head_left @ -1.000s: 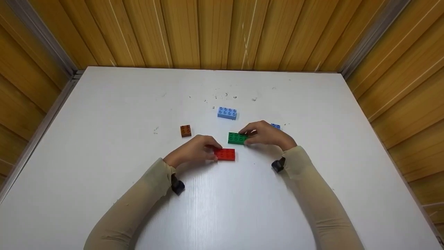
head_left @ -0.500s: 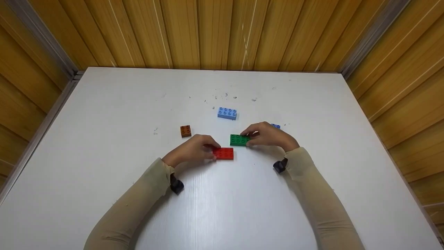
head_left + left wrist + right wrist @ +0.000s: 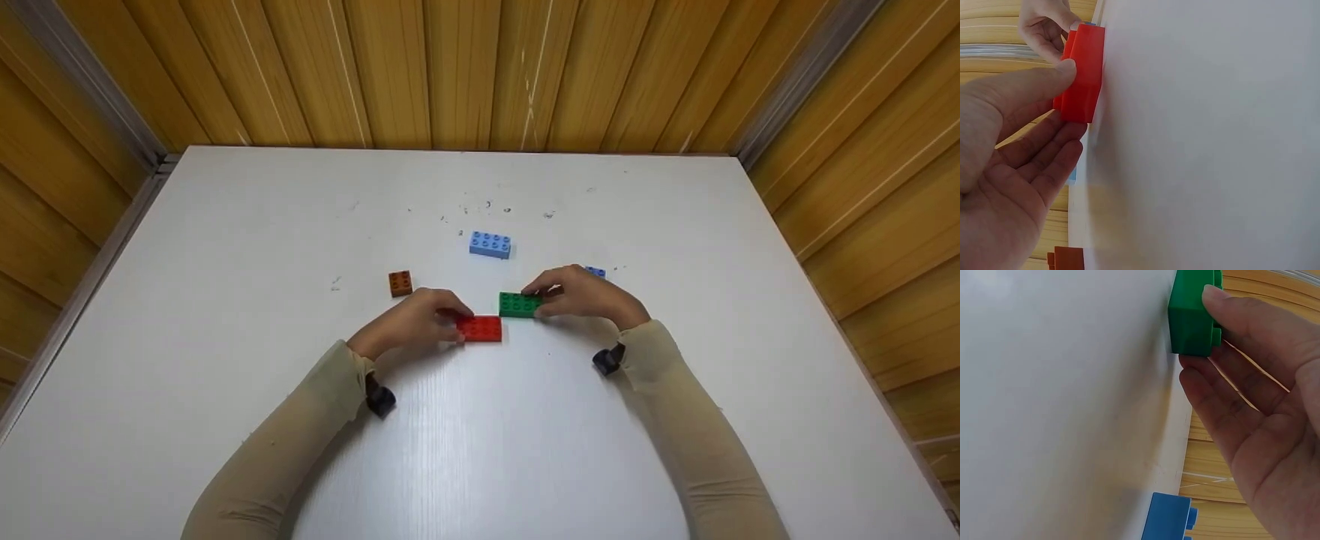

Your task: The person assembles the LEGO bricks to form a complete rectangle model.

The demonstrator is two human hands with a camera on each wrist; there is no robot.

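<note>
Near the middle of the white table, my left hand [image 3: 416, 319] grips the left end of a red toy building brick [image 3: 481, 328]. In the left wrist view the thumb presses one side of the red brick [image 3: 1086, 73]. My right hand [image 3: 581, 292] pinches the right end of a green building brick [image 3: 517, 304], which lies just behind and to the right of the red one. The right wrist view shows the thumb on the side of the green brick [image 3: 1190, 320] and fingers beneath its end. Their nearest corners are very close; whether they touch I cannot tell.
A light blue brick [image 3: 490, 244] lies behind the hands. To the left is a smaller brown-orange brick [image 3: 400, 283]. A blue brick [image 3: 595, 271] sits partly hidden behind the right hand. Wooden-plank walls [image 3: 461, 75] border the table [image 3: 285, 217] at the back and sides.
The red brick has shifted slightly left and back with the left hand. The green brick has slid slightly right and toward the front with the right hand. The other bricks stay put.
</note>
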